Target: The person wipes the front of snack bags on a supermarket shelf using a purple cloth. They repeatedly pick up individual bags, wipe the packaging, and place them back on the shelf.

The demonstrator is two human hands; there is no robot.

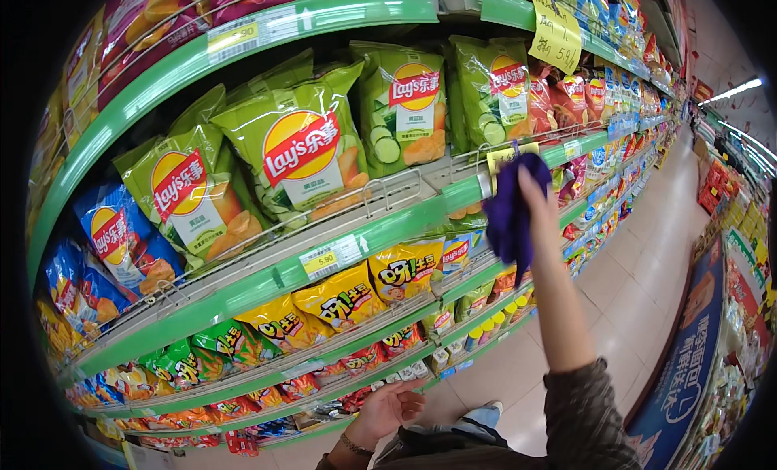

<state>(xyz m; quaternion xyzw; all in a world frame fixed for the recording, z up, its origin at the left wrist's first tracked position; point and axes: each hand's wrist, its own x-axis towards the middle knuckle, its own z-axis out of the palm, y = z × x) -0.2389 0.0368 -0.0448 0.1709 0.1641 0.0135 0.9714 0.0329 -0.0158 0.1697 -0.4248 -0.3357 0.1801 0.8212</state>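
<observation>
right hand [530,196] grip holding purple cloth [510,215] against green shelf edge [421,215]; left hand [388,409] open wide, low.

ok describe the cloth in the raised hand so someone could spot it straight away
Start at the long green shelving packed with snack bags on the left of the aisle. Follow the shelf of green crisp bags rightwards to its front edge, where the right hand is raised. The purple cloth hangs bunched in that hand against the edge: the only soft, plain, unprinted thing among glossy packets.
</observation>
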